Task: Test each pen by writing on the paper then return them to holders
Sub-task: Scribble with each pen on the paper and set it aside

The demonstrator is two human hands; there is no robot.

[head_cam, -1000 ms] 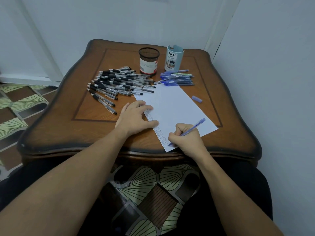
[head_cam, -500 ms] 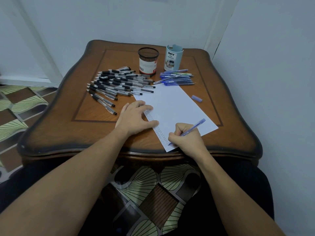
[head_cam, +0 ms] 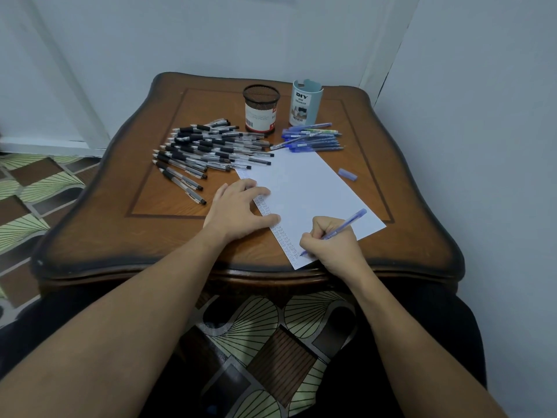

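Two hands at work, centre of the frame. We list the right hand, its fingers curled tight round a blue pen, tip down at the lower corner of the paper, next to a column of small test marks running along the sheet's left edge. The left hand lies flat, fingers straight and spread, pressing that same edge to the desk. Upper left of the sheet is a heap of black pens, loose on the wood. At its top edge is a smaller row of blue pens, and a loose cap lies right of the paper. Behind them stand a black mesh holder and a pale blue holder, both upright, with no pen standing out of either. Hazards, as we judge them: the writing sits close to the desk's near edge, so the sheet could slip off if the left hand lifts. The cap may be forgotten. Tested and untested pens could mix, since both lie in open heaps.
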